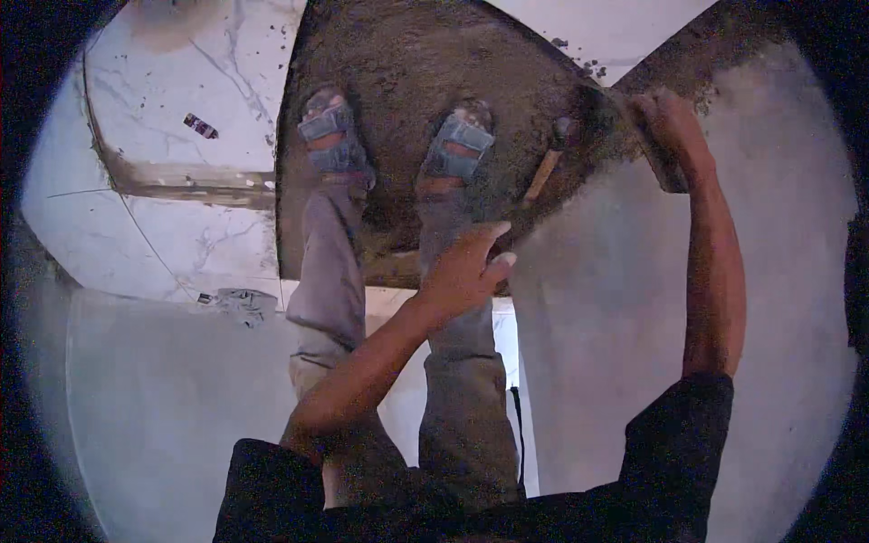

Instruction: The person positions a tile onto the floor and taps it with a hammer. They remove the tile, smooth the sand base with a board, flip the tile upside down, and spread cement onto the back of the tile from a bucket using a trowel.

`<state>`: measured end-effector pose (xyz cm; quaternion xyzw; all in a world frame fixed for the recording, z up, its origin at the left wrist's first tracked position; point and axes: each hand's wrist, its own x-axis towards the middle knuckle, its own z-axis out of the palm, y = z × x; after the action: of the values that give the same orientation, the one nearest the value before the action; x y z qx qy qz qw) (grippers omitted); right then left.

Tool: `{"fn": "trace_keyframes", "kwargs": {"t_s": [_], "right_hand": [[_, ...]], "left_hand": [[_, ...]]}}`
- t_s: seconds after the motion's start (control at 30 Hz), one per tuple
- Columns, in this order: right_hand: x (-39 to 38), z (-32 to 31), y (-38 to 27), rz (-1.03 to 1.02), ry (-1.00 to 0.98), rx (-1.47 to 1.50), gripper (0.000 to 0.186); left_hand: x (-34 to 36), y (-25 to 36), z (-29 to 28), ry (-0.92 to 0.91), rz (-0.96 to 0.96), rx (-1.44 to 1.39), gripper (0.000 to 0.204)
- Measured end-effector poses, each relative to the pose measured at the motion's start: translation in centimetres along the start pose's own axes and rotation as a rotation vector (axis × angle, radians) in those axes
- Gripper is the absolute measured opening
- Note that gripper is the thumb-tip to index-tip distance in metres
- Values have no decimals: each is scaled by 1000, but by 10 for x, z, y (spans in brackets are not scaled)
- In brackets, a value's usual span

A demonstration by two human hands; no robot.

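My right hand [670,127] grips a long flat trowel [661,167], its blade at the edge between the dark mortar bed [380,45] and a grey plastered surface [606,317]. My left hand [466,271] is over my right leg, fingers apart and slightly bent, with nothing visible in it. A mallet [545,172], dark-headed with a wooden handle, lies on the mortar between my hands. My feet in sandals [328,131] stand on the mortar.
White veined tiles [217,235] border the mortar at left, with a small dark packet [201,125] and a crumpled clear plastic piece [243,306] on them. Another white tile [588,23] lies at top, with mortar crumbs along its edge.
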<state>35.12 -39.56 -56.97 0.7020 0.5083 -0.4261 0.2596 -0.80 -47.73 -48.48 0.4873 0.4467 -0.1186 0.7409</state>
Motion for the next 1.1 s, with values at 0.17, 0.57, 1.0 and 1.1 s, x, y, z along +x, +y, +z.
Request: {"fn": "trace_keyframes", "kwargs": {"t_s": [0.17, 0.57, 1.0, 1.1], "right_hand": [[14, 37, 51, -146, 125, -20, 33], [29, 2, 20, -138, -129, -55, 38], [55, -37, -65, -211, -5, -129, 45], [58, -45, -99, -390, 75, 59, 49]], "left_hand": [[6, 7, -6, 6, 14, -44, 47], [9, 4, 0, 58, 44, 13, 47], [11, 10, -7, 77, 45, -11, 47], [8, 16, -18, 48, 32, -25, 47]]}}
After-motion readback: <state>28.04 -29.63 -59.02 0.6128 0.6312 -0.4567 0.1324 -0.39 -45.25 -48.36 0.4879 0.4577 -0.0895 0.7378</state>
